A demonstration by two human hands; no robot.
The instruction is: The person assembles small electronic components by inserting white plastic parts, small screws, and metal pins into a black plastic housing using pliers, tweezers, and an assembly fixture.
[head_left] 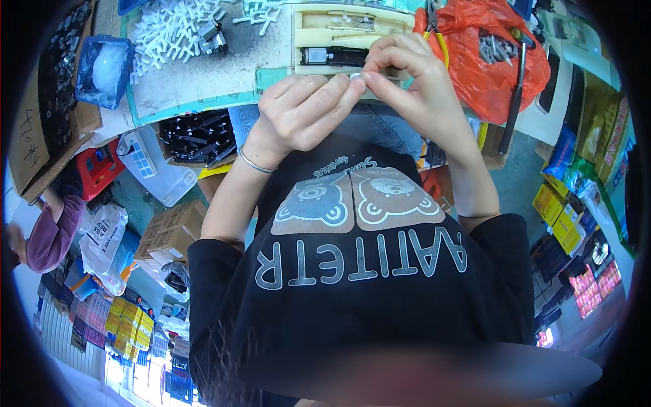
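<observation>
My left hand (302,112) and my right hand (413,78) meet at the near edge of the workbench. Between their pinched fingertips is a small whitish piece (358,76), mostly covered, its kind too small to make out. Just beyond the fingers lies a cream-coloured holder (308,37) with long slots. A narrow black part (349,56) with a silvery block at its left end rests in the nearer slot, partly behind my right hand. Small pieces sit in the farther slot.
White branched plastic pieces (176,30) are heaped at the far left, beside a blue bin (105,71). To the right are yellow-handled pliers (434,37), a red plastic bag (468,88) with metal pieces, and a hammer (517,95). Black parts (198,136) fill a box below the bench.
</observation>
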